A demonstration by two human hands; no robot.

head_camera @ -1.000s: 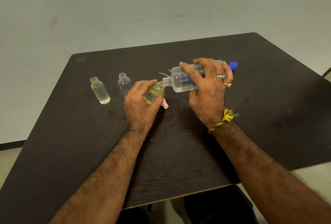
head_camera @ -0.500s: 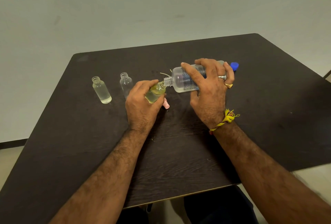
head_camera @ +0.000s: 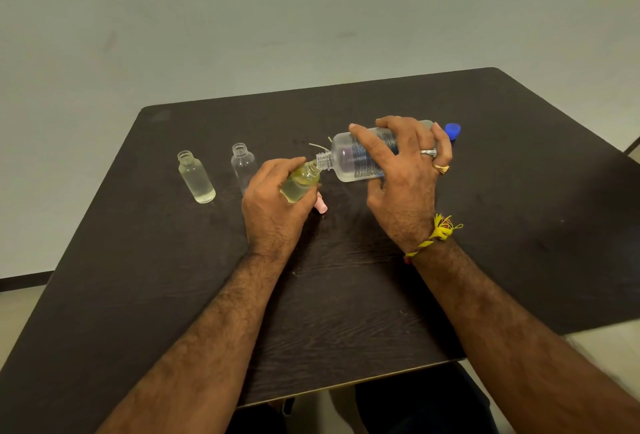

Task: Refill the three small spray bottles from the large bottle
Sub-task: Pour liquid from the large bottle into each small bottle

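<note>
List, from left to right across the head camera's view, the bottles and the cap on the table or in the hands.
Partly filled small bottle → empty small bottle → small bottle in the left hand → large bottle → blue cap.

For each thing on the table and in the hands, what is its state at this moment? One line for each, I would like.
Large bottle: uncapped, tipped on its side, mouth against the small bottle's mouth.
Held small bottle: tilted, open, partly filled with yellowish liquid.
Leftmost small bottle: upright, open, holding clear liquid.
Middle small bottle: upright, open, looks empty.
Blue cap: off, lying on the table.
Left hand: grip closed on the held small bottle.
Right hand: grip closed on the large bottle.
</note>
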